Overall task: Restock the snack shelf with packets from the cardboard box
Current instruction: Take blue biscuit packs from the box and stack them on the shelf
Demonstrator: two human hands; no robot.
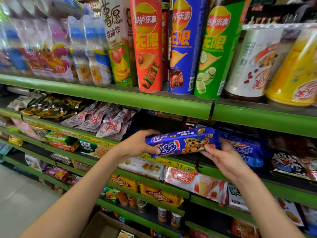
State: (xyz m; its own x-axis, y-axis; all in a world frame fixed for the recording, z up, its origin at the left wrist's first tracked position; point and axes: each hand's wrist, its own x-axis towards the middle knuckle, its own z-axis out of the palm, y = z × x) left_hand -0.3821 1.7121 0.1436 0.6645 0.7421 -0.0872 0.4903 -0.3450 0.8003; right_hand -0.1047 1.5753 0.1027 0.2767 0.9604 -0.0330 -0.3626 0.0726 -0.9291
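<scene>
Both hands grip the blue cookie packet (182,141) lengthwise, left hand (137,143) and right hand (221,156) on opposite ends, long axis running left-right, roughly along the green shelf (106,98) edge I think.

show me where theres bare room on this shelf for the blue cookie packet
A dark bare gap lies straight behind the blue cookie packet that both hands hold, bordered by the red-and-white packets on the left and the blue packets on the right. Both those sides are crowded.
</scene>
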